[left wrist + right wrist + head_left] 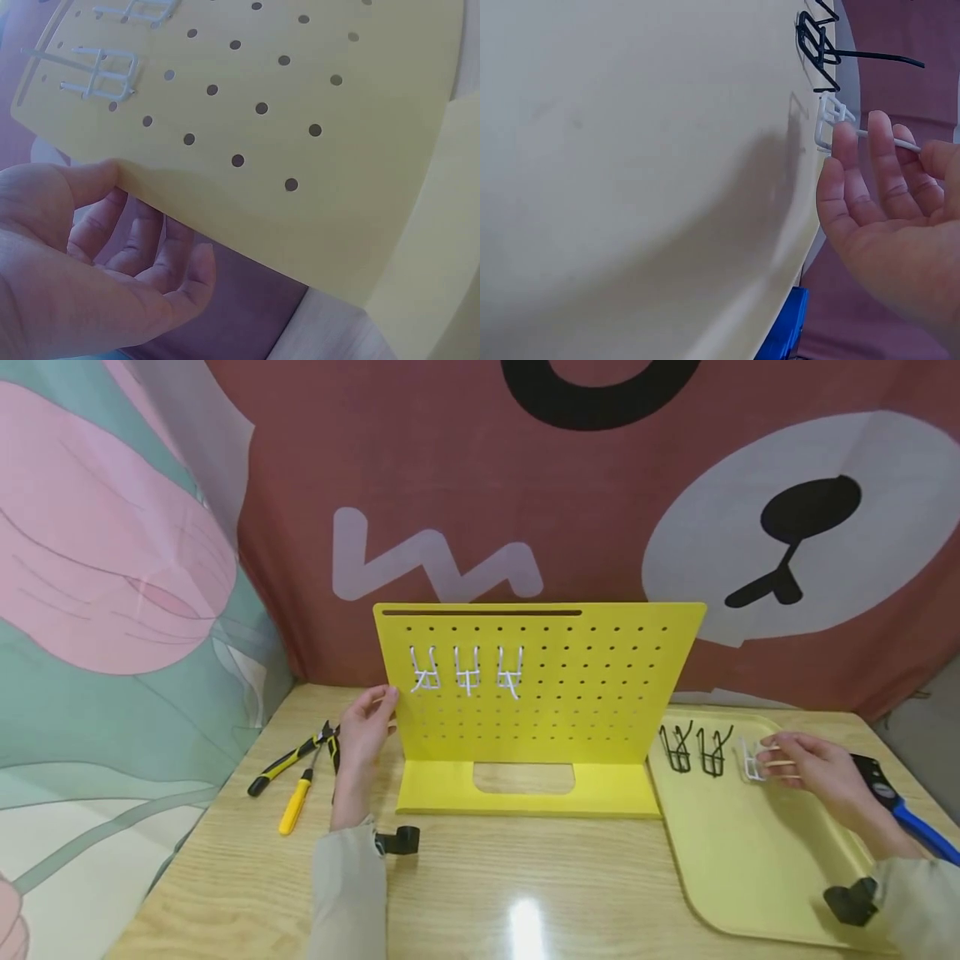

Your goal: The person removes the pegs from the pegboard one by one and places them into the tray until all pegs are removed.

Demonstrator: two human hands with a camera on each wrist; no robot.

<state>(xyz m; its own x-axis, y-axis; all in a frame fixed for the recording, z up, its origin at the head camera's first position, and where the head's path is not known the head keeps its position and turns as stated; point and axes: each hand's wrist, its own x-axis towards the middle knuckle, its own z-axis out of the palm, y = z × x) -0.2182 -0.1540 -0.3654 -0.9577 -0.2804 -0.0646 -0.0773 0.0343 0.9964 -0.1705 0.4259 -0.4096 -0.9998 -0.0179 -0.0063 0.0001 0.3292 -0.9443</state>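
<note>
L hand [364, 724] gripping pegbd [573, 674], R hand [816, 770] pinching wht hook [751, 767]

Counted four white hooks [468, 681], two black hooks [715, 762], one yellow pegboard [540, 710], one tray [750, 860], one screwdriver [296, 806], one pair of pliers [295, 759] and one blue-handled tool [922, 831].

Pegboard [532, 714] stands on the table [465, 885], three hooks [467, 674] on its left half; tray [750, 860] to the right (further hooks [714, 764] toward its far end); pliers [291, 765], screwdriver [295, 807] left.

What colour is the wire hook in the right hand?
White wire hook, clearest in the right wrist view.
</note>
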